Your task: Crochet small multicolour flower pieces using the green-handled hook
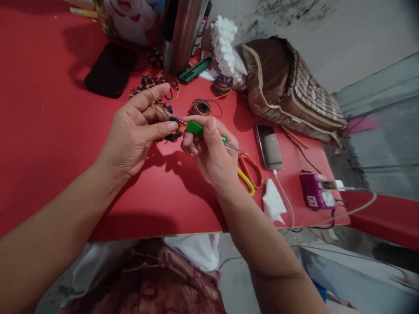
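Note:
My left hand (137,126) pinches a dark multicoloured crocheted piece (170,133) between thumb and fingers, with thread (153,101) looped around its raised index finger. In my right hand (214,148) is a green-handled crochet hook (195,127), its front tip at the work beside my left thumb. A bare metal end of the tool sticks out behind the right hand. More of the dark, orange-flecked crochet lies behind the left fingers. Two small bundles of multicoloured thread, one loosely coiled (199,107) and one wound (222,84), rest beyond my hands.
On the red table (59,144) are a black case (111,69), metal flask (183,35), green cutter (195,70), scissors (250,172), charging phone (268,147), white paper (273,201) and purple power adapter (316,191). A brown bag (278,83) stands at the back right.

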{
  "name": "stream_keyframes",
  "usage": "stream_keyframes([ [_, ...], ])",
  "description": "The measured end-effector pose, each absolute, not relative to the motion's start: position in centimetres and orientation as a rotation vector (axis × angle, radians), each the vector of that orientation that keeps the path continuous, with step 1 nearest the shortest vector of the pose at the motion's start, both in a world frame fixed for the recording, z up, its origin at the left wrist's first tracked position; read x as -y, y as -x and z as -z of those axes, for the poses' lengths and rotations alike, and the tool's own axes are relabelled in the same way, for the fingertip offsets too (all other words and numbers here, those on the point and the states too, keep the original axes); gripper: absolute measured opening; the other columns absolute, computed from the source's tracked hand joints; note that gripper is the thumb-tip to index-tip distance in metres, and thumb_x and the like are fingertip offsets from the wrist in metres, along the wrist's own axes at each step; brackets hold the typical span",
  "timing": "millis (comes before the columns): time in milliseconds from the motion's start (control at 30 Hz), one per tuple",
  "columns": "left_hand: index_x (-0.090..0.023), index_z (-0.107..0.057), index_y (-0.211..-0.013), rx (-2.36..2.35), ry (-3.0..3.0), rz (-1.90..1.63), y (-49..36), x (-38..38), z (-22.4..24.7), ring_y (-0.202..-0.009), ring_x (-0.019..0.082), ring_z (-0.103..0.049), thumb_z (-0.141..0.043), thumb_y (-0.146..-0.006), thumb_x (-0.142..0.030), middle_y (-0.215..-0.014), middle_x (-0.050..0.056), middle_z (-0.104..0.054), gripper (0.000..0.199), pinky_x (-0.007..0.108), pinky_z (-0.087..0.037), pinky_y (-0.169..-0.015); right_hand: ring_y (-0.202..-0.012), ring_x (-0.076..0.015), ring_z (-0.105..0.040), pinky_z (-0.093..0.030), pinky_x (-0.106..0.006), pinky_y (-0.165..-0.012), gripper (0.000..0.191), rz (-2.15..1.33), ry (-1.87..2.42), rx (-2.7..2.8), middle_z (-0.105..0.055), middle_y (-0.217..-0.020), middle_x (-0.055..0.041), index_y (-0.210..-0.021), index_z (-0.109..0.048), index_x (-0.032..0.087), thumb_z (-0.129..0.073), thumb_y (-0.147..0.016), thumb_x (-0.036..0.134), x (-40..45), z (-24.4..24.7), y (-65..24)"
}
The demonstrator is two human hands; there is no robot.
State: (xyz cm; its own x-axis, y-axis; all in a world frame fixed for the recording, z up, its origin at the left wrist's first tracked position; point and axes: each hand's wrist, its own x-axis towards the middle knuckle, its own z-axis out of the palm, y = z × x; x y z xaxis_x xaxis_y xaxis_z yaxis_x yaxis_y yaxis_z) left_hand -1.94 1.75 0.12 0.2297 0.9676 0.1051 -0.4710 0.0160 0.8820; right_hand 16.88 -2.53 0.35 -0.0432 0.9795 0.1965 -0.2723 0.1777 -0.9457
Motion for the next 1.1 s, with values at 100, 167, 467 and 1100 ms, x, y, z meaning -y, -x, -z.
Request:
stream_keyframes([
  [100,-0.040,-0.088,-0.124,-0.662,-0.980,-1.260,1.83,-1.72,-0.20,-0.088,0.025,-0.084,-0.117,-0.071,-0.022,-0.089,-0.003,-0.080,0.063,0.041,-0.067,-0.081,-0.065,-0.0195,-0.051,-0.056,-0.039,-0.070,0.036,-1.216,0.909,1.134,-0.070,-0.079,-0.0006,-0.112,-0.093,0.039,-0.077,-0.109,0.071,2.56,-0.61,-16.85],
  [167,-0.039,-0.089,-0.123,-0.665,-0.971,-1.270,1.76,-1.72,-0.22,-0.083,0.023,-0.082,-0.117,-0.069,-0.020,-0.087,-0.003,-0.081,0.063,0.039,-0.066,-0.077,-0.067,-0.0215,-0.052,-0.057,-0.041,-0.071,0.037,-1.223,0.958,1.149,-0.071,-0.081,-0.0013,-0.115,-0.092,0.041,-0.078,-0.107,0.074,2.60,-0.64,-16.89],
  [467,-0.037,-0.089,-0.125,-0.643,-0.982,-1.281,1.64,-1.80,0.06,-0.079,0.021,-0.078,-0.111,-0.071,-0.016,-0.085,-0.004,-0.082,0.063,0.038,-0.067,-0.077,-0.064,-0.0184,-0.053,-0.054,-0.039,-0.065,0.042,-1.211,0.826,1.167,-0.068,-0.078,-0.0007,-0.114,-0.094,0.037,-0.075,-0.109,0.075,2.40,0.05,-16.88],
  [1100,-0.036,-0.089,-0.128,-0.659,-0.948,-1.286,1.47,-1.47,0.10,-0.090,0.026,-0.081,-0.105,-0.078,-0.012,-0.095,0.000,-0.083,0.058,0.042,-0.067,-0.086,-0.068,-0.0220,-0.048,-0.055,-0.041,-0.070,0.042,-1.219,0.910,1.138,-0.066,-0.079,-0.0024,-0.112,-0.092,0.039,-0.075,-0.107,0.077,2.71,-0.24,-16.61],
])
